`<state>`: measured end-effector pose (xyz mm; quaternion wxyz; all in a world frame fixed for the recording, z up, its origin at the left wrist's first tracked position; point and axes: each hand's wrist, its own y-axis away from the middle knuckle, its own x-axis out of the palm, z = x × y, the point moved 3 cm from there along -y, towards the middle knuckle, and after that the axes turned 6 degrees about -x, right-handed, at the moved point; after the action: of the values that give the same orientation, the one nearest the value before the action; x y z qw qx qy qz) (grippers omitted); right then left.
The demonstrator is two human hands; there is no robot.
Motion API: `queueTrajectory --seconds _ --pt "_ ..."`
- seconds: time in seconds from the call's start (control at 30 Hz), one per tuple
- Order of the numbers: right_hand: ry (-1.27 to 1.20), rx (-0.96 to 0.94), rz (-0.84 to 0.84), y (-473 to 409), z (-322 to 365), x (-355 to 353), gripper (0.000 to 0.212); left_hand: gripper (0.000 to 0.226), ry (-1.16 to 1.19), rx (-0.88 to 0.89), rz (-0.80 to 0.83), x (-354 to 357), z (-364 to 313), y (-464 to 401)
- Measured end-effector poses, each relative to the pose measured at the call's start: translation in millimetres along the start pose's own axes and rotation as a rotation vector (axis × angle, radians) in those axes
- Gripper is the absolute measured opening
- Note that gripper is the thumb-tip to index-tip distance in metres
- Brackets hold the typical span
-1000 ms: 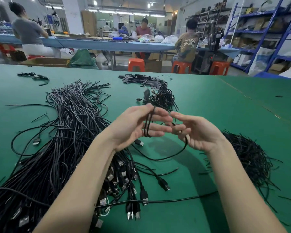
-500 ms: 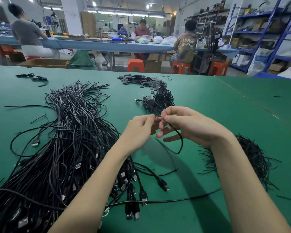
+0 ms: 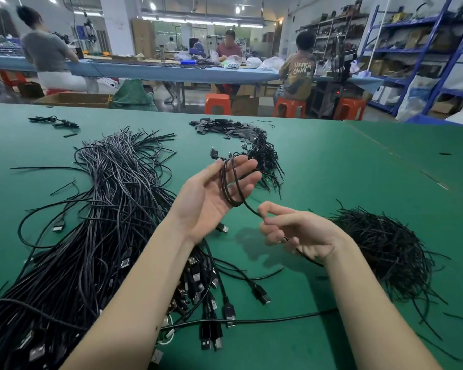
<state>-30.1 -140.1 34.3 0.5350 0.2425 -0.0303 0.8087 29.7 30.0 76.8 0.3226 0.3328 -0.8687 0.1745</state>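
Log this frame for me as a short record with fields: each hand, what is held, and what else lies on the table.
work: coiling one cable into loops
left hand: palm up, fingers nearly straight, the loops hang round them
right hand: pinches the loose run of the cable below the loops
left of the arms: heap of cables with plugs
right of the arms: heap of thin black strands
far side: flat black pieces
surface: green table
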Motion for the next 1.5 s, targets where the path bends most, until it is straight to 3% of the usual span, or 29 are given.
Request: queueTrajectory --seconds 0.07,0.1,0.23,0.4,0.5,0.57,0.67,0.83,0.93,1.07,1.17,1.23,1.3,1.37,1.5 --pt "-0.082 -0.04 -0.087 1 -2 -8 0.018 0.048 -0.135 -0.033 0.003 -2 2 2" --pt "0.012 -0.054 -0.152 1 0 -12 0.018 0.046 -0.246 -0.05 -0.012 -3 4 2" --pt "0.729 -0.034 -0.49 10 29 -13 0.013 0.043 -0.673 -0.158 -0.024 -2 18 -1" --pt "0.521 -0.272 -0.569 11 54 8 0.017 0.045 -0.905 -0.293 -0.038 1 39 -6" --pt "0.57 -0.387 -0.565 6 56 23 0.024 0.044 -0.744 -0.181 -0.196 -2 39 -11" --pt "0.628 -0.421 -0.453 5 55 33 0.025 0.042 -0.587 -0.094 -0.272 -4 37 -13" --pt "0.656 -0.334 -0.239 5 46 39 0.022 0.042 -0.384 -0.014 -0.348 -10 28 -13" --pt "0.616 -0.2 -0.102 -2 30 33 0.019 0.044 -0.189 -0.074 -0.32 -6 28 -15" --pt "0.755 -0.175 -0.127 -6 25 24 0.024 0.039 -0.066 -0.071 -0.337 -1 34 -17" --pt "0.734 -0.115 -0.106 -1 19 10 0.027 0.037 0.011 -0.023 -0.374 1 32 -16" --pt "0.549 -0.184 -0.243 3 24 -1 0.015 0.035 0.07 -0.06 -0.244 2 25 -12" --pt "0.361 -0.282 -0.305 5 29 -3 0.025 0.034 0.054 -0.11 -0.158 4 23 -9" --pt "0.435 -0.347 -0.354 3 34 2 0.026 0.032 -0.014 -0.142 -0.127 6 27 -8" --pt "0.669 -0.395 -0.491 -1 36 5 0.013 0.033 -0.13 -0.142 -0.175 6 31 -11" --pt "0.693 -0.509 -0.674 -10 35 10 0.009 0.035 -0.989 0.074 -0.477 -2 33 -14"
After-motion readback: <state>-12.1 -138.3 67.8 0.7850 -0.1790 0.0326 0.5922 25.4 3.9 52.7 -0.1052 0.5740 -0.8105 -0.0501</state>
